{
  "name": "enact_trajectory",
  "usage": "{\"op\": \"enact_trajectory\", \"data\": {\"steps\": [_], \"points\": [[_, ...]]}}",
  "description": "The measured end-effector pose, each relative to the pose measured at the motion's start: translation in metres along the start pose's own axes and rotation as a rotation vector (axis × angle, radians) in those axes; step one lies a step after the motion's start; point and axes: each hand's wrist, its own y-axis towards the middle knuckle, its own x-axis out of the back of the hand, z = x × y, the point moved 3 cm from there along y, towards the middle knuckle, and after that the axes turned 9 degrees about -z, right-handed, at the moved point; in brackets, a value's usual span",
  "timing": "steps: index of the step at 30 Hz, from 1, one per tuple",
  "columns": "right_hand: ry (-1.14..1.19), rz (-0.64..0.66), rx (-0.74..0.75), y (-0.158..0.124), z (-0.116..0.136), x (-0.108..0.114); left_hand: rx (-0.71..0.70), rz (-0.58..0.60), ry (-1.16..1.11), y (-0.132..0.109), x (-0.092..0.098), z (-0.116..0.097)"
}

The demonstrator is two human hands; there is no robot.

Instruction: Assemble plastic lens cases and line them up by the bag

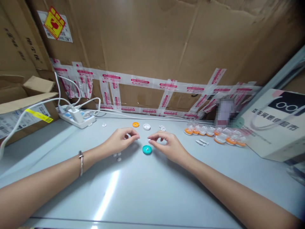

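Note:
My right hand (170,145) pinches a small white part (149,140) between thumb and fingertips, just above a teal round disc (147,150). A tiny pale piece stands at the disc's centre. To the left, my left hand (122,139) has thumb and forefinger pressed together; whatever may be between them is too small to tell. Beneath its wrist side lie several small white pieces (119,159). Beyond the hands sit an orange ring (135,125), a white round cup-like part (146,127) and white flat parts with holes (162,128).
Clear-topped pieces with orange and white bases (221,137) cluster at the right, near two slim white parts (202,142) and a paper bag (274,127). A power strip (88,122) with cables stands at left by an open carton (26,117). A large taped cardboard box (143,47) walls the back.

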Motion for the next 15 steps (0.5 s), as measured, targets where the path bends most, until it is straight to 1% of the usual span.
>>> {"op": "enact_trajectory", "data": {"steps": [1, 3, 7, 10, 15], "points": [[0.009, -0.003, -0.012, 0.000, 0.000, -0.001, 0.056, 0.008, -0.077, -0.002, -0.002, -0.005], [0.033, -0.003, -0.050, 0.000, 0.001, -0.003, 0.081, 0.020, -0.141, -0.006, -0.006, -0.015], [0.098, 0.044, -0.133, -0.001, -0.002, -0.008, 0.010, 0.010, -0.157, -0.011, -0.008, -0.025], [0.137, 0.086, -0.169, -0.002, -0.005, -0.011, -0.017, 0.012, -0.161, -0.013, -0.009, -0.026], [0.181, 0.106, -0.203, -0.002, -0.008, -0.014, -0.061, 0.004, -0.138, -0.014, -0.011, -0.028]]}}
